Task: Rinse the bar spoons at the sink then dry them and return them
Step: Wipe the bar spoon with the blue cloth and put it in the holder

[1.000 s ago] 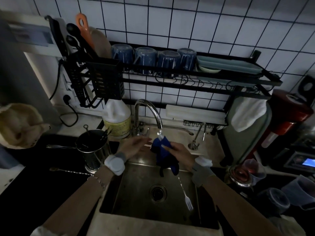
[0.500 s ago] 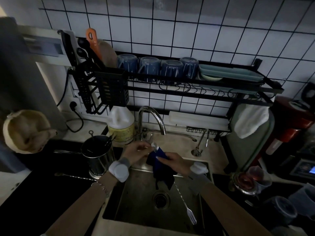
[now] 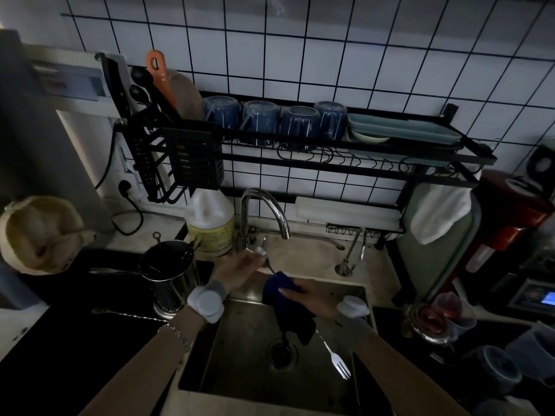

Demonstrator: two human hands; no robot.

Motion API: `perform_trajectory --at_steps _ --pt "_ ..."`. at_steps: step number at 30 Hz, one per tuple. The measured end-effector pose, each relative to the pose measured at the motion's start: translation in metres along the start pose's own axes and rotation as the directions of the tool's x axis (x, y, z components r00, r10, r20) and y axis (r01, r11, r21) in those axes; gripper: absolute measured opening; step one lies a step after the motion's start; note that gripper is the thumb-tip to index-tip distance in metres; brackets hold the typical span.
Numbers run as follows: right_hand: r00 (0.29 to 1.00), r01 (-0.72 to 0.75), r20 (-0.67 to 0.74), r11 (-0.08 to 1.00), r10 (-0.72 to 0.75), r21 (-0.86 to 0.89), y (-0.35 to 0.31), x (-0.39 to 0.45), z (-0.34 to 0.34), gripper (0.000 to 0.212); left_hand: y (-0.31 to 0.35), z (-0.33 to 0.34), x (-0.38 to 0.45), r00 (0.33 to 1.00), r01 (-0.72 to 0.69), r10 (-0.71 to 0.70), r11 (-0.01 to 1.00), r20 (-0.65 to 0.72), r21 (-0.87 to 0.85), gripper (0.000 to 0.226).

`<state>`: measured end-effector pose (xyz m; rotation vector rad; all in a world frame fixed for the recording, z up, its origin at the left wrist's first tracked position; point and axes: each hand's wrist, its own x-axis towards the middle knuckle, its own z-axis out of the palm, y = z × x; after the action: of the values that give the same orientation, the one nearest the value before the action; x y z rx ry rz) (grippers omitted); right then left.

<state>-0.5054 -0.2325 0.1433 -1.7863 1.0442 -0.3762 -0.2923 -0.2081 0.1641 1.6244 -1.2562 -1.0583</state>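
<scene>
1. Sink (image 3: 354,349), centre to lower centre of the frame: a steel basin with a round drain (image 3: 281,352); a curved chrome tap (image 3: 270,205) arches over its back edge.
2. Left hand (image 3: 240,267), just above the basin's back rim and below the tap spout: fingers curled inward, pinching the bowl end of a bar spoon (image 3: 260,251); how tightly they close cannot be told in the dim light.
3. The bar spoon runs diagonally from that hand down toward lower right; its twisted shaft passes through a dark blue cloth (image 3: 288,313), and its forked end (image 3: 341,364) hangs over the basin, right of the drain.
4. Right hand (image 3: 312,298), at centre: fingers and thumb wrapped round the cloth, gripping the spoon shaft through it; the cloth's loose tail droops toward the drain.
5. Both wrists carry pale bands.
6. Steel utensil cup (image 3: 169,277), left of the sink on the dark counter, holds several thin tools; a second long twisted spoon (image 3: 129,314) lies flat on the counter in front of it.
7. Detergent jug (image 3: 210,226) stands behind the cup, just left of the tap.
8. Black wall rack (image 3: 330,154), upper centre, holds four blue mugs (image 3: 264,121) upside down and pale trays to their right.
9. White towel (image 3: 438,214) hangs at the rack's right end.
</scene>
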Motion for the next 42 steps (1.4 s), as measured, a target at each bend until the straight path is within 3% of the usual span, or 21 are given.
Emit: perform_trajectory --at_steps 3,5,7,11,16,18,20,22,25,30,34,37,42 --pt "1.000 -0.001 0.004 0.999 0.001 0.043 -0.001 0.003 0.003 0.043 0.007 0.013 -0.010 0.994 -0.048 0.035 0.991 0.105 0.126 0.012" --pt "1.000 0.000 0.008 0.998 -0.001 0.058 -0.003 0.005 0.006 0.032 0.010 0.022 -0.013 0.987 -0.010 -0.009 0.993 0.159 0.117 0.015" --pt "0.999 0.008 0.034 0.999 -0.009 0.041 -0.004 0.005 0.008 0.021 0.007 0.027 -0.012 0.987 -0.001 -0.011 0.998 0.160 0.070 0.019" --pt "0.991 -0.014 0.135 0.997 0.024 -0.071 0.006 0.003 0.005 0.032 0.016 0.024 -0.010 0.983 0.029 -0.020 0.998 0.182 -0.047 0.031" --pt "0.985 -0.070 0.146 0.984 0.094 -0.161 0.034 -0.012 -0.002 0.038 0.038 -0.005 -0.011 0.991 0.060 -0.023 0.954 0.129 -0.294 0.033" --pt "0.982 -0.070 0.161 0.980 0.100 -0.186 0.043 -0.017 -0.005 0.029 0.041 -0.017 -0.012 0.995 0.075 -0.046 0.934 0.090 -0.350 0.035" --pt "0.980 -0.075 0.165 0.978 0.108 -0.192 0.047 -0.019 -0.008 0.006 0.041 -0.022 -0.012 0.996 0.068 -0.043 0.937 0.078 -0.342 0.038" --pt "0.987 -0.050 0.142 0.979 0.079 -0.199 0.047 -0.018 -0.008 0.009 0.040 -0.022 -0.012 0.997 0.068 -0.047 0.932 0.068 -0.356 0.041" --pt "0.989 -0.042 0.135 0.988 0.063 -0.150 0.046 -0.018 -0.007 0.002 0.038 -0.018 -0.012 0.994 0.100 -0.075 0.925 0.082 -0.367 0.035" --pt "0.988 -0.115 0.099 0.992 0.119 -0.044 0.035 -0.021 -0.002 0.012 0.030 0.000 -0.021 0.963 0.182 -0.128 0.959 0.238 -0.218 0.028" --pt "0.974 -0.090 0.200 0.991 0.108 -0.094 0.031 -0.025 -0.007 0.012 0.030 -0.003 -0.019 0.972 0.179 -0.126 0.944 0.200 -0.278 0.024" --pt "0.959 -0.042 0.277 0.996 0.061 -0.075 0.043 -0.030 -0.016 0.034 0.031 -0.016 -0.012 0.988 0.134 -0.101 0.936 0.117 -0.326 0.022" --pt "0.954 -0.222 0.237 0.965 0.185 0.139 0.053 -0.043 -0.023 0.026 0.025 -0.033 -0.004 0.993 0.105 -0.082 0.946 0.086 -0.307 0.027"
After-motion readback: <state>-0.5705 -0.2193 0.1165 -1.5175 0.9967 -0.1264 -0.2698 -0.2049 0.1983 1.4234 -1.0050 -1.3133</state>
